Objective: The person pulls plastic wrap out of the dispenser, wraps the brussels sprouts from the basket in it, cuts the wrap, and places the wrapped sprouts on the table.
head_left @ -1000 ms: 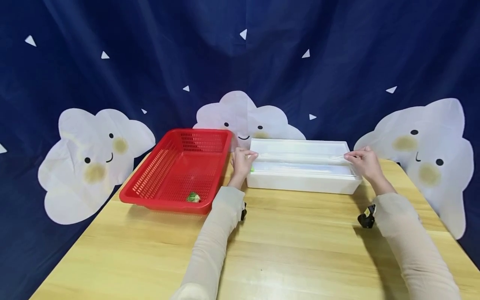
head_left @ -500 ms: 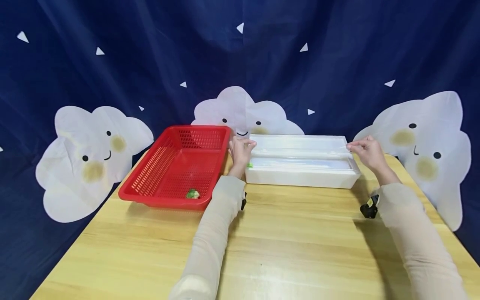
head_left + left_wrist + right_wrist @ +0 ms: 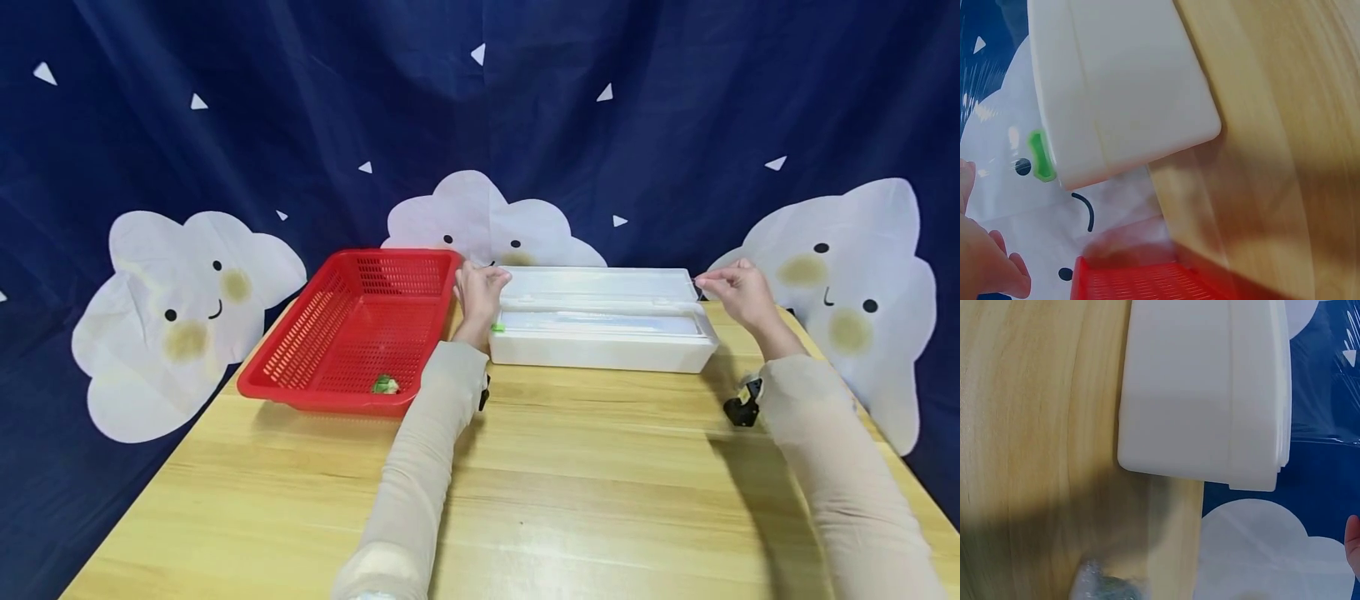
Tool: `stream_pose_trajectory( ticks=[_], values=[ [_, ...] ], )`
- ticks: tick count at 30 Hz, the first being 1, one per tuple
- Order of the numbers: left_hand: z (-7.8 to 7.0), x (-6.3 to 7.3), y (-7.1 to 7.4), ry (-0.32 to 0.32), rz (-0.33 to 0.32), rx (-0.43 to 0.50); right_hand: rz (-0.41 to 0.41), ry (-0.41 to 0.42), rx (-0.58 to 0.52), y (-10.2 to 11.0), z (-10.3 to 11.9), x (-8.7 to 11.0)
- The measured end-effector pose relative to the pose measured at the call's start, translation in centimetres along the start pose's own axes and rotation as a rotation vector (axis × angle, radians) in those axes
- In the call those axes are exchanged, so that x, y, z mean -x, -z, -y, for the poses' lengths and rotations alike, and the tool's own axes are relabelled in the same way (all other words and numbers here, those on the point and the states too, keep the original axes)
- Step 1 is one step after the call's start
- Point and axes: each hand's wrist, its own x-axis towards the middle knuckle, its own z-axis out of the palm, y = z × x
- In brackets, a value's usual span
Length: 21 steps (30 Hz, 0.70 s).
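A white cling film dispenser box [image 3: 600, 346] stands on the table with its lid [image 3: 596, 283] raised at the back. Clear cling film [image 3: 982, 109] stretches up from it and shows as shiny creases in both wrist views. My left hand [image 3: 480, 296] pinches the film by the box's left end, above a green slider tab [image 3: 1041, 156]. By the right end, my right hand [image 3: 742, 296] pinches the film's other corner between thumb and forefinger. The wrist views show only parts of each hand, and the film is hardly visible in the head view.
A red plastic basket [image 3: 341, 402] stands left of the box, with a small green and white vegetable piece [image 3: 386, 384] in it. A plastic-wrapped green item [image 3: 1116, 589] lies on the table [image 3: 600, 483] near my right wrist. A blue cloud-print curtain [image 3: 562, 100] hangs behind.
Both hands have risen and moved slightly away over the box, drawing the film higher. My right hand has also shifted a little to the right. The head view has tilted slightly.
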Motion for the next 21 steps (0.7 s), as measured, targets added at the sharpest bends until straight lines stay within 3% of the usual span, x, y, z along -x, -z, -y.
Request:
stream_pose_trajectory(
  ticks=[12,21],
  values=[
    [-0.6,-0.1,0.6,-0.024,0.008,-0.006,-0.002,-0.024,0.024,0.8,0.5,-0.1],
    [-1.4,-0.4,1.2,-0.019,0.003,-0.016,-0.033,0.021,-0.01,1.3,1.2,-0.4]
  ],
)
